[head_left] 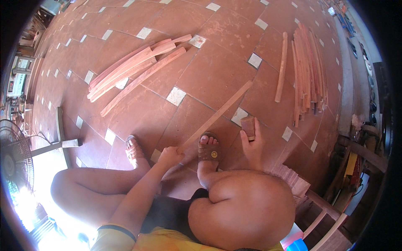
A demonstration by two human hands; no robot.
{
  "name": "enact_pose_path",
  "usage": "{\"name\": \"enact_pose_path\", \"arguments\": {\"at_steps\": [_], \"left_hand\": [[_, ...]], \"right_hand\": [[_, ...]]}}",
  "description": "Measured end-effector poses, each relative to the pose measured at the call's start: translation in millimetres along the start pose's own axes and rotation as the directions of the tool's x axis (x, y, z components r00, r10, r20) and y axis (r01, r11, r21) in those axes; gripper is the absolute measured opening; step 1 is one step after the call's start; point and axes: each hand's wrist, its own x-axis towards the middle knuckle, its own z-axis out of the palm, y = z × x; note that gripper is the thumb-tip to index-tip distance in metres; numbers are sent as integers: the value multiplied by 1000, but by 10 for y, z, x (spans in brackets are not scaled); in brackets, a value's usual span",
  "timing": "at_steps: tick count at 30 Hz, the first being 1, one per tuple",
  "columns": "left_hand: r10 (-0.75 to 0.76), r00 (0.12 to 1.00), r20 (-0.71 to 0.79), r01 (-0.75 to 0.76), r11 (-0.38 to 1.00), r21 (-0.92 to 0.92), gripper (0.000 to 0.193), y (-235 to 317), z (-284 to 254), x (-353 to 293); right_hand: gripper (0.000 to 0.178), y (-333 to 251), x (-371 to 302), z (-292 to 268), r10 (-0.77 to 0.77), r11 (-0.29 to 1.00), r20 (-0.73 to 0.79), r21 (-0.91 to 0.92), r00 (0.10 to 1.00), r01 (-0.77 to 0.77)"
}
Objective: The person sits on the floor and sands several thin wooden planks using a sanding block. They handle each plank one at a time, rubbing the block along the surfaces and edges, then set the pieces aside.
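Note:
My left hand is closed around the near end of a long, thin wooden strip. The strip slants up and away to the right, its far end over the tiled floor. In my right hand is a small brown block, gripped between thumb and fingers, with some fingers hidden behind it. The block is apart from the strip, a little to the right of it. What the block is made of cannot be told from here.
A loose stack of wooden strips lies far left; a larger bundle with a single strip lies at right. More wood pieces sit by my right knee. A fan stands at left. My sandaled feet rest between my hands.

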Motion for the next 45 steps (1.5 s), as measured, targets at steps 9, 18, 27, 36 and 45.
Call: {"name": "enact_pose_path", "arguments": {"at_steps": [9,18,27,36,45], "left_hand": [[199,879,434,-67,952,-300,40,-140,-141,5],[41,902,430,65,971,-228,51,61,38,-186],[-97,993,71,90,990,104,39,89,400,-276],[-126,991,47,120,985,126,40,244,284,-384],[-168,979,119,152,979,135,44,204,330,-369]], "right_hand": [[72,126,-178,206,47,989,113,-148,993,-30],[67,310,222,182,17,971,287,-234,958,53],[67,-103,-39,322,-81,956,663,-158,744,246],[64,-133,-3,310,-33,941,593,-252,805,224],[57,-329,333,239,266,953,466,-258,844,-158]]}}
